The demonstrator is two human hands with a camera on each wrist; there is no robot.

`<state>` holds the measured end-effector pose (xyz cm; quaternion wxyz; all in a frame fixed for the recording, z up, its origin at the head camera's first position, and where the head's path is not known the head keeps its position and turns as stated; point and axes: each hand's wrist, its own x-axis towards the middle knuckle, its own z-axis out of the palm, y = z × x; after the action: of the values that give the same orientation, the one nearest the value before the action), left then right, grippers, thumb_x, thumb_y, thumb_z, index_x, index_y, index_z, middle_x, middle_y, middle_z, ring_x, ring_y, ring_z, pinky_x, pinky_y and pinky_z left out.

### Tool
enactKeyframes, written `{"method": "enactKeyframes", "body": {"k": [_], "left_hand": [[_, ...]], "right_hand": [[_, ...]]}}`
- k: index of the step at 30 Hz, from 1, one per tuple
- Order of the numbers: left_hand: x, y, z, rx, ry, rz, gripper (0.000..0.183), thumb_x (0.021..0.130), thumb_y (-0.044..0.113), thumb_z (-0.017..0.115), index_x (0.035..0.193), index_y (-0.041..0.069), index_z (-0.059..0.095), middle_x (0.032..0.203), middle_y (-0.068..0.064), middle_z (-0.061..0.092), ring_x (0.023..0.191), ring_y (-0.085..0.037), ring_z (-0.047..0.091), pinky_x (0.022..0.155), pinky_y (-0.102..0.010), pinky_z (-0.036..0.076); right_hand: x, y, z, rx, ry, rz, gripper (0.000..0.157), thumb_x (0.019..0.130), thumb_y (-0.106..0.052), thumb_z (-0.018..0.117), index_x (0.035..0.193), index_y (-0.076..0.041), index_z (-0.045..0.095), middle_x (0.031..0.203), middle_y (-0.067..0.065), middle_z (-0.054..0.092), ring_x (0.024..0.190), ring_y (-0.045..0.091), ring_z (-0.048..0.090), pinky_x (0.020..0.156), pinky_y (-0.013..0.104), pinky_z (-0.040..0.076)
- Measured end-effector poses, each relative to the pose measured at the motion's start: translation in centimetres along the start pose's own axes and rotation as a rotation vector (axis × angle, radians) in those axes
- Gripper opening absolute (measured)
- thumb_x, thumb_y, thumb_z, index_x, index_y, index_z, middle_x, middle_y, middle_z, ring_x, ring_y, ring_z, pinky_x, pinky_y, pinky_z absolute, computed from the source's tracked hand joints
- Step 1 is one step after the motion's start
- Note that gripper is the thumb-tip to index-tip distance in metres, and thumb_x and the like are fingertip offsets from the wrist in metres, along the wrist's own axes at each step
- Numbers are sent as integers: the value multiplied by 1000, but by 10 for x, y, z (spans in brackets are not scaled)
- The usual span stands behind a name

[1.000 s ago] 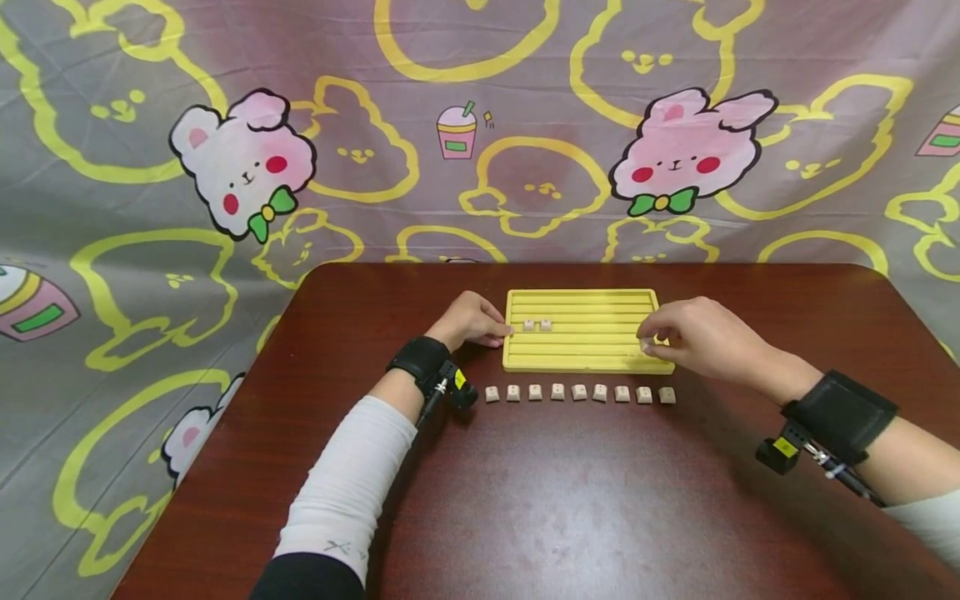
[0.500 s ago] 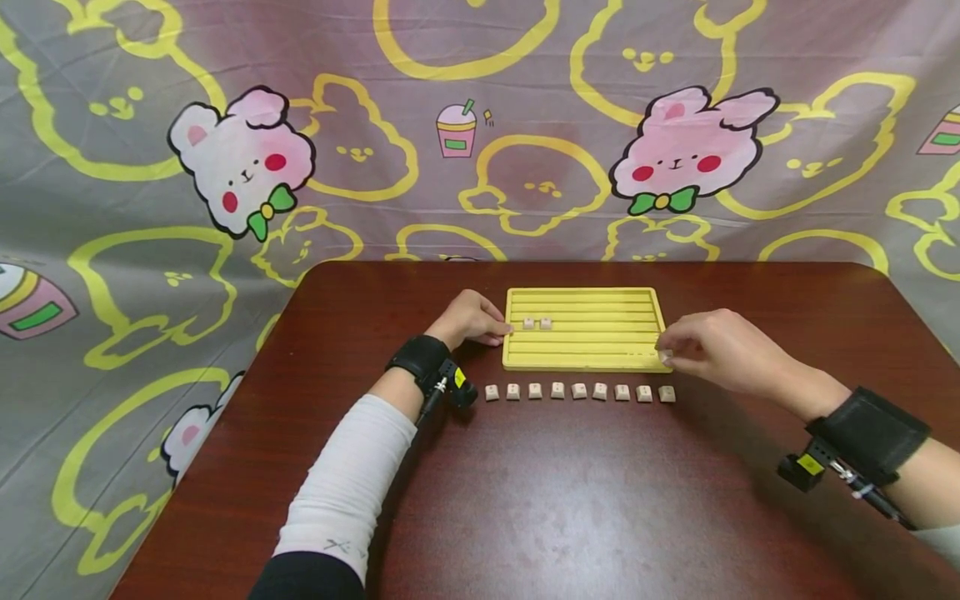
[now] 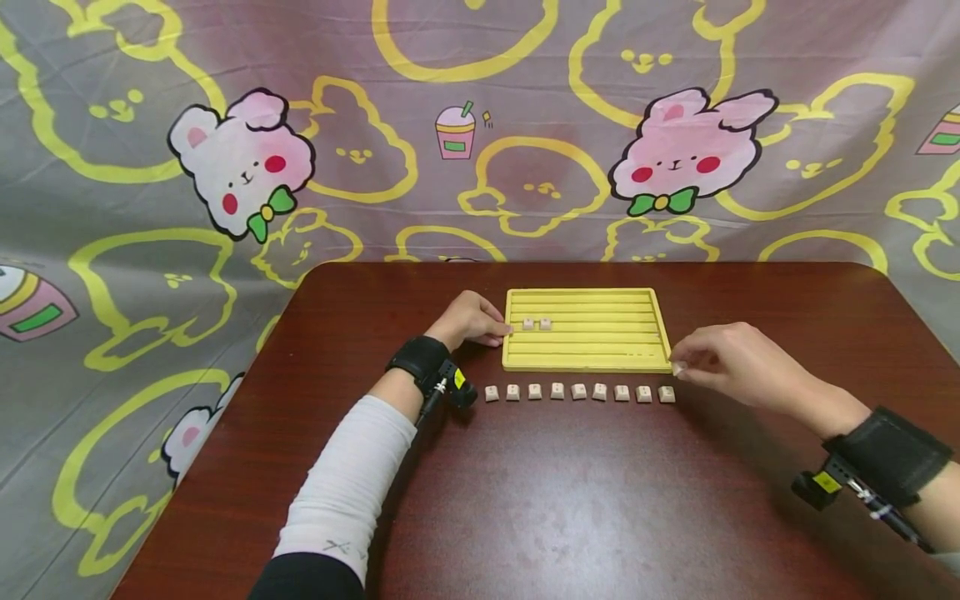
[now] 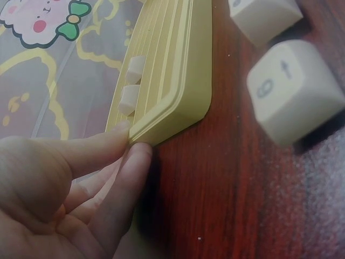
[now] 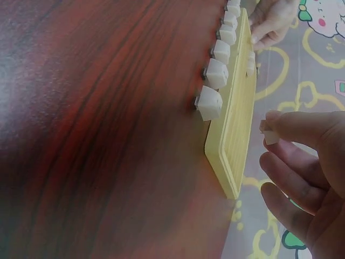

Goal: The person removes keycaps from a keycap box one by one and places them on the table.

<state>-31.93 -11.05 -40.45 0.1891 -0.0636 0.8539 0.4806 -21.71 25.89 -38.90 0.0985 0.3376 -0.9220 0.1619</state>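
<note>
A yellow ridged tray (image 3: 585,367) lies on the table, two white keycaps (image 3: 537,323) sitting in one of its grooves toward the left. My left hand (image 3: 474,320) pinches the tray's left edge between thumb and fingers; the left wrist view shows the thumb (image 4: 102,145) on the rim. Just off the tray's right front corner, my right hand (image 3: 738,360) pinches a small white keycap (image 5: 270,135) between thumb and index finger, its other fingers loosely bent. Along the tray's near side runs a row of several white keycaps (image 3: 557,392), spaced apart.
The dark reddish-brown table (image 3: 570,500) has rounded far corners. Behind it hangs a cloth backdrop (image 3: 525,108) printed with cartoon bunnies and yellow outlines. One keycap (image 4: 291,91) of the row shows a printed mark up close.
My right hand has moved right and toward me, from over the tray's right side to just outside its right front corner, with the keycap in its fingers. The left hand has stayed put.
</note>
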Motion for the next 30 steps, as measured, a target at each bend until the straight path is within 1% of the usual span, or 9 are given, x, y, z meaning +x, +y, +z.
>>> {"method": "enactKeyframes", "body": {"k": [3, 7, 14, 19, 24, 30], "left_hand": [[1, -1, 0, -9, -1, -5, 26, 85, 5, 78, 106, -7, 69, 74, -8, 65, 56, -11, 66, 62, -25, 64], [1, -1, 0, -13, 0, -8, 26, 84, 4, 78, 106, -8, 69, 74, -8, 65, 57, -11, 66, 62, -25, 64], [0, 0, 0, -17, -4, -1, 26, 84, 4, 77, 106, -8, 69, 73, -7, 65, 57, -11, 65, 63, -25, 64], [0, -1, -1, -18, -11, 14, 26, 85, 3, 77, 106, -9, 69, 72, -6, 65, 57, -10, 65, 63, -25, 64], [-1, -2, -1, -16, -9, 23, 26, 84, 3, 77, 106, -9, 69, 74, -7, 65, 57, -10, 66, 63, -25, 64], [-2, -2, -1, -5, -8, 26, 26, 85, 5, 77, 106, -8, 70, 77, -9, 67, 58, -11, 67, 65, -26, 64]], "right_hand": [[-3, 1, 1, 2, 9, -6, 15, 79, -13, 83, 92, -19, 76, 84, -13, 69, 77, 4, 63, 65, 28, 55], [-6, 1, 1, 6, 4, 7, 16, 79, -13, 82, 93, -18, 76, 85, -12, 70, 78, 4, 63, 65, 29, 56], [-10, 2, 3, 16, 4, 13, 18, 78, -11, 83, 92, -19, 76, 85, -13, 70, 75, 2, 61, 63, 24, 55], [-11, 2, 3, 27, -26, 46, 16, 80, -12, 82, 93, -21, 76, 86, -14, 70, 76, 1, 61, 63, 23, 55], [-12, 2, 4, 37, -59, 88, 17, 81, -13, 82, 94, -21, 76, 87, -13, 70, 76, 2, 60, 63, 23, 55], [-15, 3, 4, 37, -70, 104, 17, 81, -13, 82, 94, -22, 76, 87, -12, 71, 77, 3, 61, 64, 22, 55]]}}
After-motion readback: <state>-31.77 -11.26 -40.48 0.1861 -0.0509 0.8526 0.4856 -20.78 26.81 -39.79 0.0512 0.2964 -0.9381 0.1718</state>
